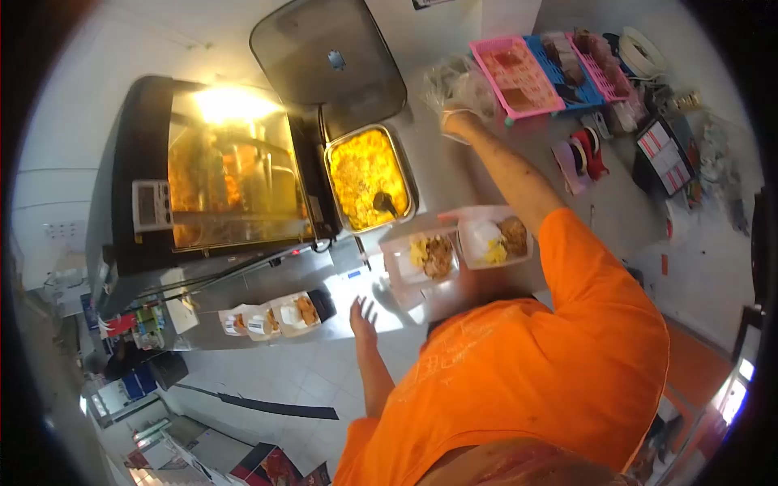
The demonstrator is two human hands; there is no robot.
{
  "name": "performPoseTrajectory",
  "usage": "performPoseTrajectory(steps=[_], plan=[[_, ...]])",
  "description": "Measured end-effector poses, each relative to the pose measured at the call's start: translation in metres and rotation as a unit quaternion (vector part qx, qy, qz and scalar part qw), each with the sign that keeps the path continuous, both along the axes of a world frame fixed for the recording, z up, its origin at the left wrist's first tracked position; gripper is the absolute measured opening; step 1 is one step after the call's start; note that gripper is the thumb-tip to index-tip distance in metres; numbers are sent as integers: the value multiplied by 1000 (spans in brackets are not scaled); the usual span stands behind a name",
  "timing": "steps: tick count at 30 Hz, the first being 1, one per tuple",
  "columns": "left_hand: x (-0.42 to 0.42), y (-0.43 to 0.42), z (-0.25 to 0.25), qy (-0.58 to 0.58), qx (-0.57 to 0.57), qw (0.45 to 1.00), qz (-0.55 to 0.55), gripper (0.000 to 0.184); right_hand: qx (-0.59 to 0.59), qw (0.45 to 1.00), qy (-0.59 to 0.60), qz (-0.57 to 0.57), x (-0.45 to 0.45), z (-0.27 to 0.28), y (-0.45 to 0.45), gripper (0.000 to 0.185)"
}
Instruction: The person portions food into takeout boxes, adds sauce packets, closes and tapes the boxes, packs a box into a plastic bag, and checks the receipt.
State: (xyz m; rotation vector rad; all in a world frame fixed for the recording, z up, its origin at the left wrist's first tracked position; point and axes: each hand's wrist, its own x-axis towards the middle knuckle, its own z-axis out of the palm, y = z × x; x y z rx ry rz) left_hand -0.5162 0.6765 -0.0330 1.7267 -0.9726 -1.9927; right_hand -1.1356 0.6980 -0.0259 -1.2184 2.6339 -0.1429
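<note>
My left hand [363, 317] hovers at the counter's front edge, fingers spread and nothing in them. My right hand [460, 123] reaches to the back of the counter, at a bundle of clear plastic bags [462, 85]. The plastic hides its fingers, so I cannot see whether they grip it. Between my arms stand two open takeaway boxes, the left box [399, 263] and the right box [472, 241]. Both hold yellow food and brown pieces of what looks like meat; white rice shows in the right one. Behind them is a metal pan [412, 190] of yellow food with a dark ladle [384, 202] in it.
A lit glass display warmer [235, 170] stands at the left, beside the pan's raised dark lid [328, 57]. Several small filled boxes [263, 321] line the front left. Pink and blue baskets [559, 104], tape dispensers [579, 158] and a dark stand with a printed sheet [664, 154] occupy the right.
</note>
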Motion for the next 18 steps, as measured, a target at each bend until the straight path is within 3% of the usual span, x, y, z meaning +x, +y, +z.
performPoseTrajectory(steps=[1,4,7,9,10,12,13,15,17,18], plan=[[4,18,-2,-13,12,1000,8,54,-40,992,-7,-118,-16,1,13,26],[0,69,-5,-40,42,998,37,56,-112,971,126,-169,-86,-62,20,26],[-22,110,6,-68,30,991,115,54,-201,967,98,-120,-98,-41,34,29],[-53,124,15,-142,-78,973,163,42,-106,990,-29,-84,-88,4,41,31],[-67,125,23,-161,-163,963,143,38,-55,992,-91,-64,-80,18,47,32],[-106,116,40,-190,-333,918,99,30,-249,965,84,-26,-73,14,67,33],[-136,110,51,-169,-377,907,88,28,-343,923,172,-8,-78,15,71,34],[-199,98,78,-130,-460,876,58,24,-349,930,114,-30,-94,33,71,33],[-261,85,90,-64,-522,849,-54,22,-338,934,94,-65,-115,26,69,31],[-292,82,105,-103,-532,828,-141,21,-315,944,52,-86,-132,11,67,33]])
